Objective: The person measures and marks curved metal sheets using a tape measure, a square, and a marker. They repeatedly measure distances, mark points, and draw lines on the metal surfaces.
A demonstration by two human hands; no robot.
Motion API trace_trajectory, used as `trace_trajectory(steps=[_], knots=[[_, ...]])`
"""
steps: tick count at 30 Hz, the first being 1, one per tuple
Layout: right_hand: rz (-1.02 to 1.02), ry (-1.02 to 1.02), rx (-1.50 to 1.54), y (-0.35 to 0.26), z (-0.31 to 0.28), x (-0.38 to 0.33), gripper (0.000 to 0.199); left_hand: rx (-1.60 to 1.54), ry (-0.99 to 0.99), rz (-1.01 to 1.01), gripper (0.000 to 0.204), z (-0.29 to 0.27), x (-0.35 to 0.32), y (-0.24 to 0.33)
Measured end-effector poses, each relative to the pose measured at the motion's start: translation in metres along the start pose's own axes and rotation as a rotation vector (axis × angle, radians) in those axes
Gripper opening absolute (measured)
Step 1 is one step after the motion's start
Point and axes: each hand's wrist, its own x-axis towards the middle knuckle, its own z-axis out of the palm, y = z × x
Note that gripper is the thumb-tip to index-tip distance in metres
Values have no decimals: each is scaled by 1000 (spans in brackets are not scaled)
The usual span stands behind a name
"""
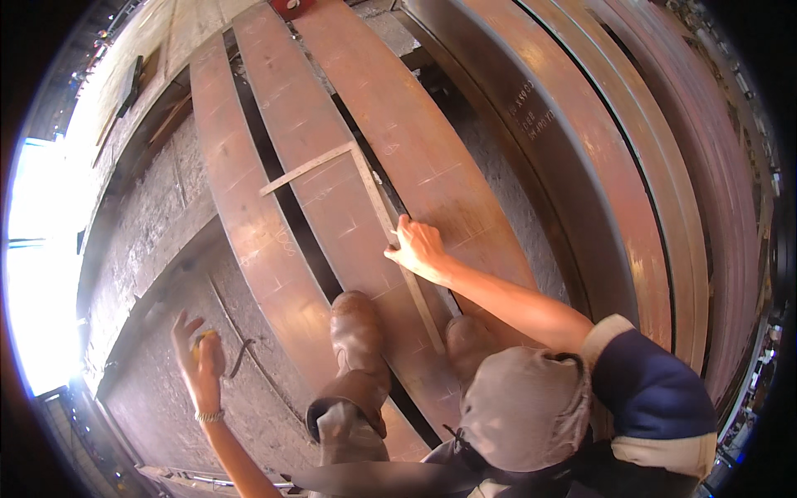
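My right hand (419, 251) is closed at the long arm of a metal L-shaped square (375, 189), gripping it by thumb and fingers. The square lies across the middle steel plate (328, 195), and its short arm reaches over a dark gap onto the left plate (241, 191). Off to the left, my left hand (199, 361) is raised with some fingers stretched and others bent round a small yellow object (198, 347). Fingers cover most of that object, so its kind is unclear. Thin pale marks cross the plates.
Brown boots (357, 324) stand on the plates, below the square. On the right run more long steel beams (531, 124) with dark gaps between. A grey metal surface (191, 299) spreads out at left. A grey cap (527, 407) blocks part of the lower view.
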Motion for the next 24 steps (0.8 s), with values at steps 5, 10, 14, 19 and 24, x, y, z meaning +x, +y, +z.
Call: trace_trajectory(steps=[5, 10, 14, 19, 24], knots=[[-26, 11, 27, 7, 4, -36, 61, -299, -57, -196, 59, 43, 59, -46], [19, 36, 53, 7, 4, -58, 53, -362, -68, -178, 55, 79, 127, -68], [23, 27, 6, 1, 4, -66, 49, -404, -37, -181, 57, 99, 173, -73], [94, 32, -24, -14, 14, -67, 39, -429, -17, -178, 54, 107, 223, -80], [297, 169, 149, -21, 17, -57, 40, -483, 45, -181, 49, 97, 244, -87]])
